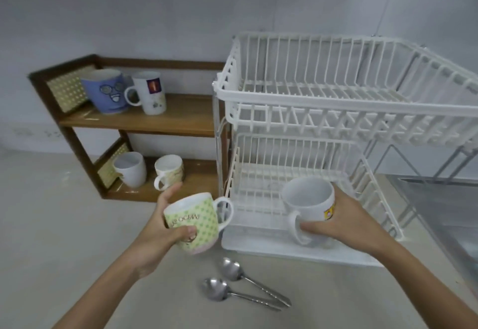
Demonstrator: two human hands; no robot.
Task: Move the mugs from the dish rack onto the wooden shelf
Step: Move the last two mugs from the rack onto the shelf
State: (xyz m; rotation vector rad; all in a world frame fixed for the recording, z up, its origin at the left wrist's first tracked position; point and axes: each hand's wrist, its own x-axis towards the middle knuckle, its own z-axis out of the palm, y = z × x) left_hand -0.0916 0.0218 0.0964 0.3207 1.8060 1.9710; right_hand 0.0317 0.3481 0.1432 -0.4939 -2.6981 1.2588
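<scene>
My left hand (165, 225) grips a green-dotted mug (192, 221) in the air, between the wooden shelf (181, 119) and the white dish rack (297, 90). My right hand (344, 221) holds a white mug (310, 204) with a yellow print at the front of the rack's lower tier. The shelf's top board carries a blue mug (107, 90) and a tall white mug (151, 92). Its bottom board holds a plain white mug (129, 168) and a cream patterned mug (169, 171). Both rack tiers show no other mugs.
Two metal spoons (232, 284) lie on the counter in front of the rack's drip tray (258, 248). A steel sink (445, 212) sits at the right. The wall stands close behind the shelf and rack.
</scene>
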